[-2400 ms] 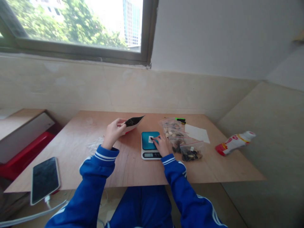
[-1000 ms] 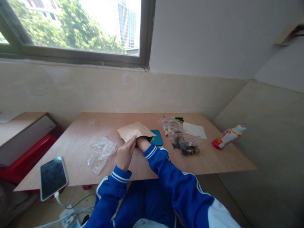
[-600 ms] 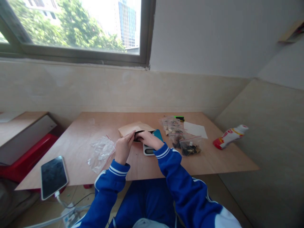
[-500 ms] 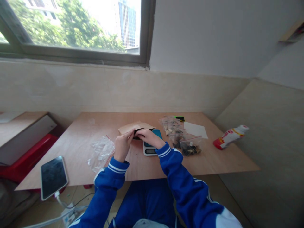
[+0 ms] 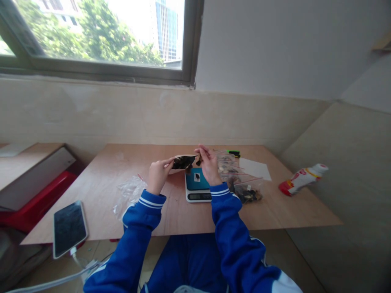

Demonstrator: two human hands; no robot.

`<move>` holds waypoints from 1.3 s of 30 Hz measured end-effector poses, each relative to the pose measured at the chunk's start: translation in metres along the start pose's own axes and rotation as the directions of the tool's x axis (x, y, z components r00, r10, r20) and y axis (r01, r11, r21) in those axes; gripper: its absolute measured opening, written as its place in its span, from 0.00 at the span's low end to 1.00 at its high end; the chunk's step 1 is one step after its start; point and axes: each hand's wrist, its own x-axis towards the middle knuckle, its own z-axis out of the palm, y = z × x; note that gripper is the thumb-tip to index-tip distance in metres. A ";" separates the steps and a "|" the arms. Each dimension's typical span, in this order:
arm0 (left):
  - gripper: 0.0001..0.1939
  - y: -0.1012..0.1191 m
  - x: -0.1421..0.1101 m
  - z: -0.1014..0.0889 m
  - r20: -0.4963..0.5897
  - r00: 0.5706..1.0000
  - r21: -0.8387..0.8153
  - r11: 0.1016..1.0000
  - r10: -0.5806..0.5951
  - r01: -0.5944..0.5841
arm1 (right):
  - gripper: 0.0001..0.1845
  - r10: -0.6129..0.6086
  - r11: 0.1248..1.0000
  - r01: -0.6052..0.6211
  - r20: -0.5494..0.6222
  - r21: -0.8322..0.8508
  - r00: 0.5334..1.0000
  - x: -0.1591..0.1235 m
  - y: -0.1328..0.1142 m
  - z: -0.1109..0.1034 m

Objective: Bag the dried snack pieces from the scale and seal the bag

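Observation:
My left hand (image 5: 158, 176) holds a brown paper pouch (image 5: 183, 162) by its near edge, mouth open toward me with dark pieces inside. My right hand (image 5: 208, 166) is raised just right of the pouch mouth, fingers pinched on a small dark piece. Below both lies a kitchen scale (image 5: 197, 186) with a teal top, a small white slip with a dark bit on it. Several clear zip bags (image 5: 241, 184) with dark and pale pieces lie right of the scale, partly hidden by my right hand.
An empty clear bag (image 5: 128, 194) lies left on the wooden table (image 5: 275, 209). A phone (image 5: 69, 228) on a cable overhangs the front left edge. A white sheet (image 5: 254, 169), a green marker (image 5: 233, 153), and a red-and-white bottle (image 5: 302, 180) lie to the right.
My right hand came out of the pouch and rose beside its mouth, pinching a dark piece. The pouch lifted off the scale, so the teal top shows again.

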 end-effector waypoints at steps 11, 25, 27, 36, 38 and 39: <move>0.15 0.002 0.014 0.028 -0.031 0.999 -0.008 0.999 -0.040 0.039 | 0.21 0.069 0.843 -0.057 0.002 -0.535 0.998 -0.020 0.091 -0.075; 0.14 -0.010 0.004 0.023 -0.026 0.999 -0.005 1.000 -0.024 0.024 | 0.17 0.176 0.869 0.269 0.767 -0.415 0.617 -0.170 -0.008 0.004; 0.14 -0.012 0.001 0.023 -0.020 1.000 -0.005 1.000 -0.008 0.008 | 0.18 0.222 0.891 0.229 0.816 -0.392 0.533 -0.192 -0.006 0.010; 0.14 -0.023 -0.008 0.022 -0.013 1.000 -0.038 0.999 0.018 -0.019 | 0.22 0.116 0.912 0.159 0.611 -0.378 0.783 -0.162 -0.020 -0.004; 0.14 -0.025 -0.012 0.023 0.006 1.000 -0.057 0.998 0.023 -0.023 | 0.22 -0.014 0.898 0.223 0.482 -0.379 0.876 -0.135 -0.030 -0.006; 0.13 -0.026 -0.014 0.024 0.013 1.000 -0.065 0.998 0.029 -0.028 | 0.21 -0.069 0.876 0.264 0.436 -0.405 0.898 -0.121 -0.033 -0.005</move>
